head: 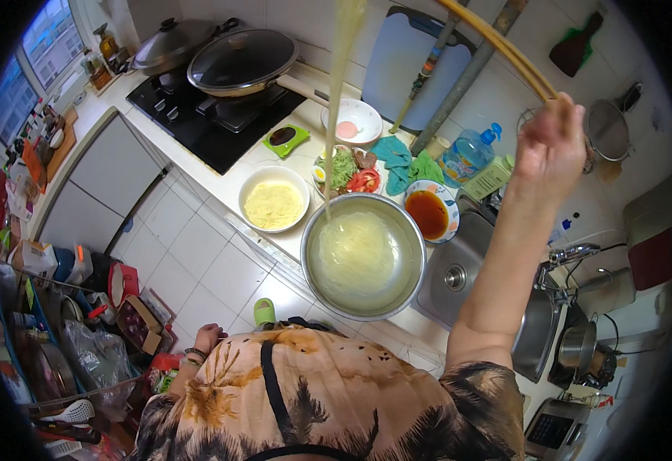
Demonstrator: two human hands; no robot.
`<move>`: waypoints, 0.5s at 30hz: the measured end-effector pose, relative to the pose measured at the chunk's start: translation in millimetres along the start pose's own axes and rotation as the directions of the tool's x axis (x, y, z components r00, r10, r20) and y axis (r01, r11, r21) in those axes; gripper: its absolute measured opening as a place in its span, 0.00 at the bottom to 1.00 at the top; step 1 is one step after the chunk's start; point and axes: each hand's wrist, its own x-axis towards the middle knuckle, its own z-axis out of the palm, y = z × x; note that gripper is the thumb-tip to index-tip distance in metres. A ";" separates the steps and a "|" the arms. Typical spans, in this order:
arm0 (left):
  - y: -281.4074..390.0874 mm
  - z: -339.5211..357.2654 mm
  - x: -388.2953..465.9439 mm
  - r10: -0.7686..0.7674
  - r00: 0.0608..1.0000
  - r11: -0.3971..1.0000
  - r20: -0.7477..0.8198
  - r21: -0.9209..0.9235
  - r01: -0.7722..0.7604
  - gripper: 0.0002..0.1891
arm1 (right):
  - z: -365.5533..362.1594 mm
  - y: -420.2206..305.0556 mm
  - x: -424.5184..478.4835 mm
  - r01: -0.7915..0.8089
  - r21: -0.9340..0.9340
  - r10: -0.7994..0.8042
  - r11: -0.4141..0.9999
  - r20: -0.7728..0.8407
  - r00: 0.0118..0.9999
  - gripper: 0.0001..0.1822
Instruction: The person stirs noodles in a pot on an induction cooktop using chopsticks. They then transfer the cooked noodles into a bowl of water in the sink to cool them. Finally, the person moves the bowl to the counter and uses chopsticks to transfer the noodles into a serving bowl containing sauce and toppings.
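Note:
My right hand (549, 141) is raised high at the right and grips a pair of long wooden chopsticks (503, 40). A long strand of pale noodles (340, 86) hangs from above the picture's top edge into a large stainless steel basin (307, 271). In the basin a swirl of noodles (353, 248) lies in water. Beside it stands a white bowl (245, 210) with yellow noodles (272, 204). My left hand (210, 336) hangs low by my side, fingers curled; whether it holds anything is unclear. The chopsticks' tips are out of view.
Behind the basin are a plate of toppings (350, 170) with egg, tomato and green shreds, and a bowl of red-brown sauce (426, 216). A sink (437, 288) adjoins at right. Lidded pans (244, 60) sit on the black hob (157, 124). A crowded rack (31, 346) stands at left.

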 end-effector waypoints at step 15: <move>-12.6 -17.3 -14.9 -0.042 0.991 0.999 -0.130 0.018 0.045 0.06 | -75.1 90.7 -114.2 -0.299 -0.636 0.352 0.711 -0.046 0.935 0.16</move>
